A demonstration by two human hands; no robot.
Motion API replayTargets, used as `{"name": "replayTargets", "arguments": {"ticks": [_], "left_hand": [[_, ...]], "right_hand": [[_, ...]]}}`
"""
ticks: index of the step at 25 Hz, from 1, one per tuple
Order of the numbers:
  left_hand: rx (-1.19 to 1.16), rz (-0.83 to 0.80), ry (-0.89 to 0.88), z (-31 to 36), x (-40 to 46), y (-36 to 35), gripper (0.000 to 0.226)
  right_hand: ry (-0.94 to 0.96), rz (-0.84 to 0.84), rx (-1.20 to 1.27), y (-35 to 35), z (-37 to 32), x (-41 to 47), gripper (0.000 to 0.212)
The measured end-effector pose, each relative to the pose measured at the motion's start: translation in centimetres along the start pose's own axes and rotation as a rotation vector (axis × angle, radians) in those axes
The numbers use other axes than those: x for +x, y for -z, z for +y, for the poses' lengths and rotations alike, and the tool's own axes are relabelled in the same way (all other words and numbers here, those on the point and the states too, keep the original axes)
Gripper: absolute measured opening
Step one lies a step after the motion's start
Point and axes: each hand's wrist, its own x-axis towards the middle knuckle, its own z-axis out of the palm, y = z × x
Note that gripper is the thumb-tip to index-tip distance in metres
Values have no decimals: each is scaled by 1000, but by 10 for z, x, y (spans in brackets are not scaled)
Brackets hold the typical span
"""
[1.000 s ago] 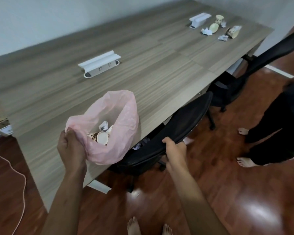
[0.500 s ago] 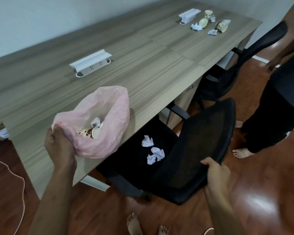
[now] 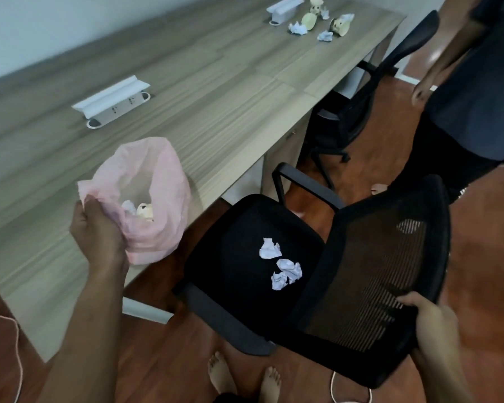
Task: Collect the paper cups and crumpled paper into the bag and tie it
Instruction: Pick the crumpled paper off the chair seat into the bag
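Office / meeting rm: long grey wood-grain laminate counter (image 3: 216, 91) w/ white pop-up power socket boxes (image 3: 112, 103) set into the top, black mesh-back swivel chairs w/ armrests (image 3: 361, 271) along one side, glossy red-brown wood floor (image 3: 477, 271), plain white wall (image 3: 70, 27).

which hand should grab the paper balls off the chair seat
Probably the right hand: it only grips the chair back, beside the crumpled paper. The left hand is holding the pink bag open.
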Motion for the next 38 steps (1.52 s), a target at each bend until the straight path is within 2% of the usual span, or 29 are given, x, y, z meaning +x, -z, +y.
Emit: {"name": "replayTargets", "arguments": {"ticks": [4,7,10,12,14,16,17,18,19,20,21,23,25,28,30,33,34,35,37,38], "left_hand": [[-71,-94,-4,12,-23,-33,27],[-125,-149,-11,34,-47,-57,28],[-192,-271,-6,58,-66,-71,33],[-199,-342,7,72,-78,-75,36],[-157,-398,4,80,-90,-77,35],[-83,-445,-17,76,-97,-75,31],[-36,-467,-19,70,-97,-73,29],[27,-489,-23,61,-97,-71,28],[109,-516,-35,50,-95,-68,28],[194,-548,-46,39,-94,-65,29],[263,-589,-49,27,-92,-62,30],[341,-659,-16,1,-88,-55,30],[392,-671,55,-29,-77,-48,28],[467,-597,154,-81,-53,-40,31],[528,-512,209,-113,-37,-33,36],[483,-454,232,-147,-26,-27,40],[468,-427,244,-157,-22,-27,32],[469,-386,272,-166,-19,-29,24],[456,-315,325,-184,-17,-31,28],[437,-297,320,-192,-18,-30,33]], "right_hand": [[121,-27,-74,11,-1,10,10],[230,30,-269,16,-7,16,6],[304,24,-453,15,-12,22,47],[438,57,-493,14,-14,21,72],[657,98,-506,8,-23,4,72],[757,-27,-379,-15,-27,-18,61],[702,-157,-293,-33,-25,-28,57],[563,-320,-206,-53,-22,-36,59],[395,-448,-133,-74,-17,-37,70],[266,-490,-124,-95,-10,-36,84],[217,-463,-168,-115,-3,-31,92],[165,-310,-291,-149,17,-15,80],[31,-226,-375,-184,47,0,69],[-12,-282,-545,-221,89,12,30],[47,-293,-478,-234,106,11,10],[116,-294,-380,-237,121,6,11],[125,-259,-353,-239,127,11,15],[147,-196,-320,-242,134,22,21],[149,-37,-264,-255,136,54,26],[155,6,-281,-265,136,75,22]]}}
